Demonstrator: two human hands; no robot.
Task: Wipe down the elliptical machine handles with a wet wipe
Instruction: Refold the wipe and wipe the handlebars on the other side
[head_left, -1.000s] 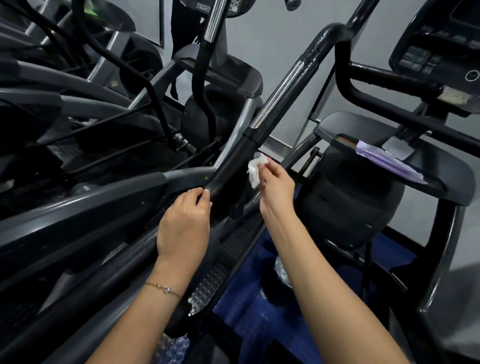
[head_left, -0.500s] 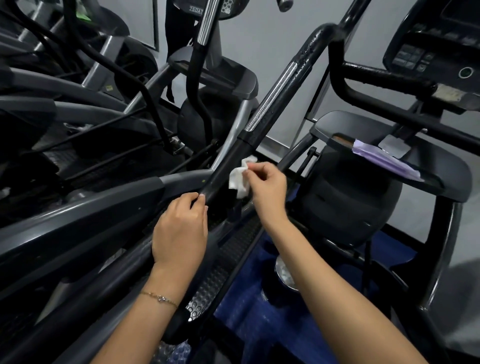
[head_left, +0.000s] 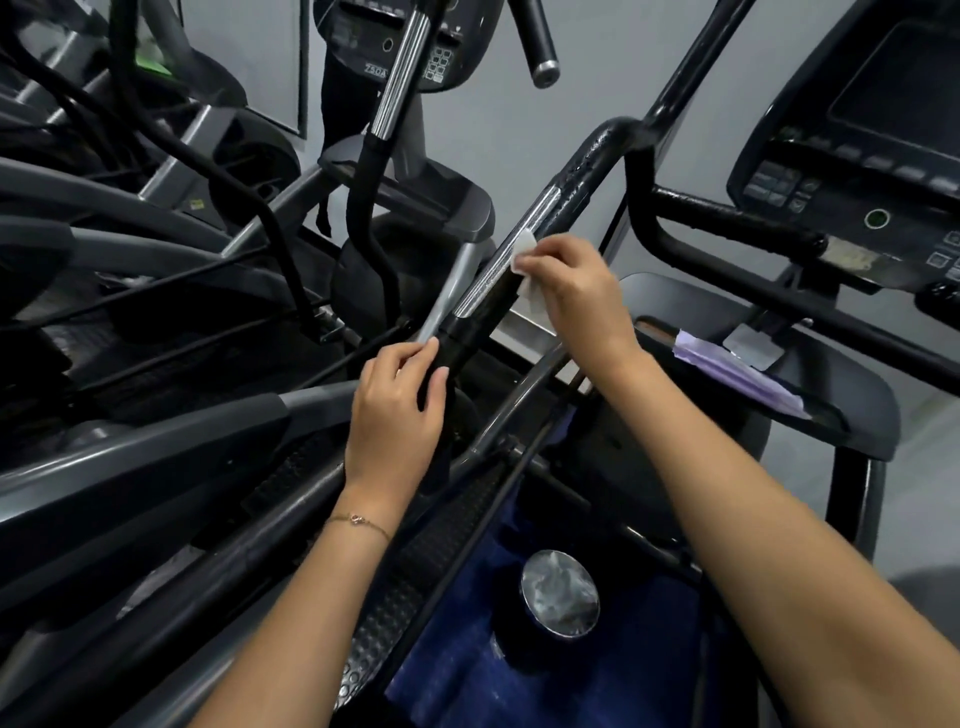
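The elliptical's moving handle (head_left: 582, 171) is a black bar that slants up to the right, with a silver sensor strip (head_left: 498, 265) along its middle. My right hand (head_left: 576, 291) pinches a white wet wipe (head_left: 525, 260) and presses it against the strip. Lower down, my left hand (head_left: 400, 415) grips the black part of the same handle, and a thin bracelet shows on its wrist.
A fixed black handlebar (head_left: 727, 218) and the console (head_left: 872, 156) stand at the upper right. A purple wipe packet (head_left: 737, 374) lies on the grey shroud. Another elliptical (head_left: 395, 78) stands behind. A foot pedal (head_left: 415, 571) and a round silver cap (head_left: 561, 592) lie below.
My right hand has carried the wipe up the handle, from the black section onto the silver strip. My left hand has slid slightly higher along the bar.
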